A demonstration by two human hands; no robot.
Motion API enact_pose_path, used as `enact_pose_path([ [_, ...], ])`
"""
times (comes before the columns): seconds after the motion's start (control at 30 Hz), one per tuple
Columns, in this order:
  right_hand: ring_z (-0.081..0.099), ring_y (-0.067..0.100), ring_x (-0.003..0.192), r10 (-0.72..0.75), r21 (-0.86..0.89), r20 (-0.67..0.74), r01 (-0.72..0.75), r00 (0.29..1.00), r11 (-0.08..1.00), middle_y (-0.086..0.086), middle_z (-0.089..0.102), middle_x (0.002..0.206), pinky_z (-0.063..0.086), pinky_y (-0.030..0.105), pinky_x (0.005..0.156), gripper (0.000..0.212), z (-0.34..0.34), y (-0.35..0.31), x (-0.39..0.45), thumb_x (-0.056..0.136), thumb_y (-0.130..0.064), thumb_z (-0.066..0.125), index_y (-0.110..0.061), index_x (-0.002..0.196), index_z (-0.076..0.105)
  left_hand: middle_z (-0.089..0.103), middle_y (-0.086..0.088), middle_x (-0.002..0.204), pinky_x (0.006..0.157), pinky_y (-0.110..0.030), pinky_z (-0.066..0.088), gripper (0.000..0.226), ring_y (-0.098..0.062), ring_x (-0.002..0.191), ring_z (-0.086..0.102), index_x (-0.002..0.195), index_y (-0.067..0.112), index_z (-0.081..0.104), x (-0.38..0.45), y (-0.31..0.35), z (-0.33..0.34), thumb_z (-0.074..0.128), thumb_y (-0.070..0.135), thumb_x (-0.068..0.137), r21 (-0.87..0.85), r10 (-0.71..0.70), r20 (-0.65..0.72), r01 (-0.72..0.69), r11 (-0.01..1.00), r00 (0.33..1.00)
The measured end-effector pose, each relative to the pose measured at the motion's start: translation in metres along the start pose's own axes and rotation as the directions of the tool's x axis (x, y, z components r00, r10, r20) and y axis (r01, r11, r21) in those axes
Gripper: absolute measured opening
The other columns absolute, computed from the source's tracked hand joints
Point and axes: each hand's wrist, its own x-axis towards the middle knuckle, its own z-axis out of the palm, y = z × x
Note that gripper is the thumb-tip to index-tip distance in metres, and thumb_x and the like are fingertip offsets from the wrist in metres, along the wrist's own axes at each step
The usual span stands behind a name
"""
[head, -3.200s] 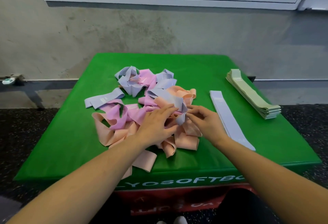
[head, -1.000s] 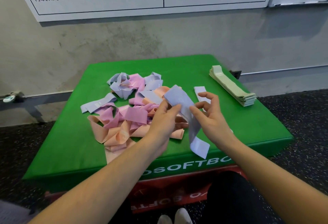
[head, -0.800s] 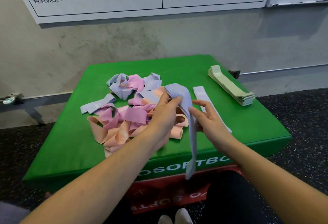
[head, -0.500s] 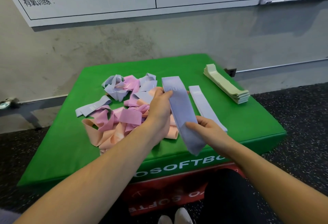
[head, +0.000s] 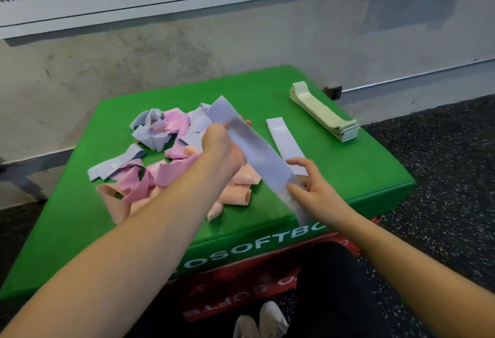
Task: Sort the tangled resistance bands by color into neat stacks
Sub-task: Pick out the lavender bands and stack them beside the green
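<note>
Head view: lavender band (head: 257, 155) stretched flat above the tabletop (head: 348, 166), left hand (head: 222, 147) fingers clamped on its far end, right hand (head: 310, 190) fingers pinching the near end. Step: straightening. Next: lay it on the lavender stack (head: 284, 136) just beyond the right fingers, edges aligned.

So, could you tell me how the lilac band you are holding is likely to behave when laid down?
Probably floppy: the lilac band sags between the left hand and right hand. Likely light, since finger pinches carry it. It should lie flat, like the band on the green box.
</note>
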Motion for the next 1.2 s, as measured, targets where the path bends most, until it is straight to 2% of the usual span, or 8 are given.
enact_pose_path([
  [0.2,0.053,0.006,0.057,-0.016,-0.049,-0.154,0.009,0.988,0.999,-0.003,0.064,0.076,0.042,0.020,0.056,0.012,-0.017,0.008,0.004,0.092,-0.023,0.070,-0.031,0.098,0.062,0.058,-0.012,0.125,0.107,-0.050,0.040,0.031,-0.031,0.113,0.053,0.122,0.004,0.050,0.032,-0.004,0.012,0.040,0.015,0.095,0.151,-0.039,-0.167,0.064,0.986,0.985],
  [0.3,0.060,-0.007,0.071,0.009,-0.078,-0.099,-0.017,0.995,0.997,-0.014,0.070,0.084,0.044,0.009,0.068,0.003,-0.026,0.010,0.005,0.092,-0.022,0.070,-0.025,0.090,0.072,0.060,-0.010,0.110,0.102,-0.046,0.043,0.032,-0.026,0.099,0.056,0.126,0.008,0.049,0.039,-0.014,0.022,0.042,0.018,0.096,0.186,-0.015,-0.112,0.036,0.982,0.994],
  [0.47,0.056,0.006,0.061,0.179,-0.002,0.034,-0.179,0.983,0.984,-0.001,0.075,0.094,0.043,0.025,0.062,0.033,-0.042,0.012,0.002,0.098,-0.010,0.054,-0.033,0.099,0.077,0.057,-0.003,0.100,0.078,-0.033,0.044,0.029,-0.016,0.083,0.057,0.121,0.011,0.050,0.053,-0.029,0.034,0.058,0.008,0.094,0.300,0.112,-0.017,-0.102,0.948,0.994],
  [0.57,0.059,0.010,0.068,0.199,0.145,0.169,-0.224,0.965,0.964,-0.006,0.072,0.109,0.045,0.022,0.065,0.054,-0.057,0.019,0.000,0.092,0.006,0.045,-0.036,0.106,0.076,0.060,-0.004,0.096,0.084,-0.035,0.050,0.019,-0.018,0.088,0.059,0.111,0.013,0.052,0.067,-0.037,0.038,0.060,0.004,0.095,0.317,0.108,0.045,-0.117,0.941,0.993],
  [0.67,0.061,0.048,0.097,0.134,0.121,0.256,-0.169,0.958,0.978,0.002,0.070,0.122,0.052,0.055,0.089,0.055,-0.069,0.032,0.002,0.088,0.002,0.055,-0.042,0.117,0.071,0.064,-0.004,0.103,0.100,-0.044,0.050,0.015,-0.022,0.098,0.061,0.105,0.016,0.054,0.081,-0.044,0.042,0.062,0.006,0.097,0.336,0.078,0.086,-0.103,0.936,0.993],
  [0.87,0.051,0.003,0.072,-0.059,-0.124,0.076,0.068,0.995,0.990,-0.008,0.064,0.097,0.040,0.017,0.066,0.024,-0.078,0.042,0.010,0.092,-0.025,0.069,-0.046,0.103,0.072,0.065,-0.004,0.119,0.092,-0.045,0.052,0.031,-0.023,0.108,0.062,0.130,0.014,0.051,0.100,-0.059,0.055,0.058,0.011,0.100,0.442,0.008,0.115,-0.058,0.895,0.993],
  [1.0,0.031,0.005,0.091,-0.367,-0.607,-0.019,0.281,0.930,0.743,-0.010,0.053,0.102,0.035,0.027,0.077,0.025,-0.085,0.061,0.016,0.087,-0.048,0.060,-0.038,0.104,0.076,0.063,-0.003,0.114,0.075,-0.039,0.054,0.029,-0.021,0.102,0.063,0.132,0.012,0.049,0.110,-0.065,0.067,0.052,0.013,0.103,0.560,0.024,0.123,-0.089,0.824,0.992],
  [1.2,0.048,0.016,0.087,-0.537,-0.682,0.088,0.444,0.839,0.581,-0.011,0.069,0.099,0.039,0.034,0.070,0.023,-0.087,0.076,0.035,0.085,-0.036,0.062,-0.028,0.100,0.077,0.060,-0.004,0.119,0.082,-0.038,0.054,0.033,-0.019,0.104,0.062,0.135,0.013,0.046,0.131,-0.076,0.079,0.052,0.018,0.103,0.710,0.059,0.149,-0.149,0.688,0.987],
])
